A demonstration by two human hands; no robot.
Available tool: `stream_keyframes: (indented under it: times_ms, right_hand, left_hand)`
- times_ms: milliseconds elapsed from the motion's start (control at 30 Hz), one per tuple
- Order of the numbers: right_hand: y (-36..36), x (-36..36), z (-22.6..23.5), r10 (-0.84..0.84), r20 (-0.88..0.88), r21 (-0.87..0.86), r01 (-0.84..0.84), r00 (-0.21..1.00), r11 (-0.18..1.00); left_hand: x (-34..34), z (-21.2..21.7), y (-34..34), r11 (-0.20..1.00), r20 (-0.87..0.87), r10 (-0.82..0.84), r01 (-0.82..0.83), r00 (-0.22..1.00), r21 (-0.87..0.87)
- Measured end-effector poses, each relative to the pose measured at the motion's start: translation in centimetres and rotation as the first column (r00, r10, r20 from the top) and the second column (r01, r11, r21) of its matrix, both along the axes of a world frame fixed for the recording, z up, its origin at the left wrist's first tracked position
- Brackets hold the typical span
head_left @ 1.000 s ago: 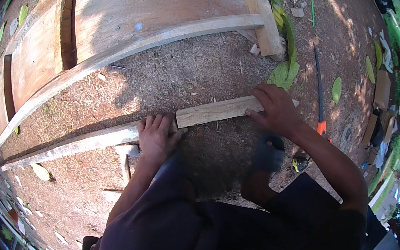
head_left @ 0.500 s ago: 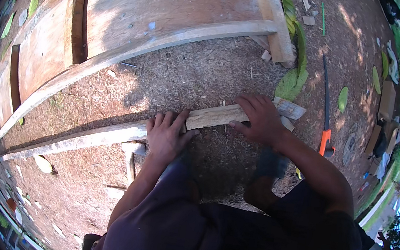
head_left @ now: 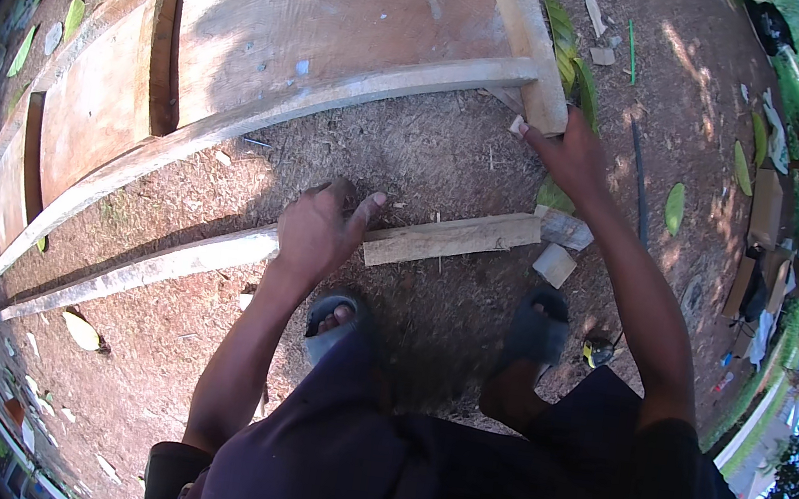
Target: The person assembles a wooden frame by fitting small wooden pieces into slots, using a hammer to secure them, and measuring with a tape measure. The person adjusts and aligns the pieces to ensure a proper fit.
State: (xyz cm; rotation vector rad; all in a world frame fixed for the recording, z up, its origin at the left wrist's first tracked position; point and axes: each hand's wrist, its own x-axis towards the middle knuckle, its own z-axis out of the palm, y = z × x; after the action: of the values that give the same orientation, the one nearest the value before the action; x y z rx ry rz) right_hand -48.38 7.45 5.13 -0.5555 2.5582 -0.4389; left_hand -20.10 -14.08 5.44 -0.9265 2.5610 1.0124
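While the left hand (head_left: pixel 316 229) presses flat on the long wood strip (head_left: pixel 217 256) lying on the dirt, probably pinning it, the right hand (head_left: pixel 568 156) pinches a small chip (head_left: pixel 518 124) at 1 o'clock beside the big wooden frame (head_left: pixel 243 57).

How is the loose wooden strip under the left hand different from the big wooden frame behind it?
The wooden strip is one thin, narrow piece lying alone on the dirt; the wooden frame is wide, built of a flat board with rails and cross pieces. The left hand rests on the strip, while the right hand reaches to the frame's corner post. Both are pale, bare wood lying on the ground.
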Motion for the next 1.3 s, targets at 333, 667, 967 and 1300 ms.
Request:
stream_keyframes:
  times_ms: [333, 667, 967, 1300]
  right_hand:
    - [5.2, -3.6, -3.9, 0.192, -0.192, -0.008, -0.197, 0.962, 0.980]
    - [5.9, -4.6, -7.3, 0.342, -0.353, 0.062, -0.343, 0.871, 0.937]
    - [6.9, 0.3, -6.4, 0.283, -0.307, -0.053, -0.313, 0.909, 0.948]
    - [17.0, -2.9, -2.4, 0.351, -0.400, 0.043, -0.365, 0.847, 0.930]
  left_hand:
    - [-8.7, -1.6, -4.0, 0.785, -0.264, -0.308, 0.087, 0.914, -0.614]
    - [-12.2, -3.3, -7.3, 0.839, -0.006, -0.353, 0.314, 0.935, -0.445]
    - [-11.8, -1.0, -6.3, 0.833, -0.009, -0.324, 0.281, 0.946, -0.477]
    - [-11.7, -1.1, -5.6, 0.851, 0.022, -0.285, 0.263, 0.958, -0.455]
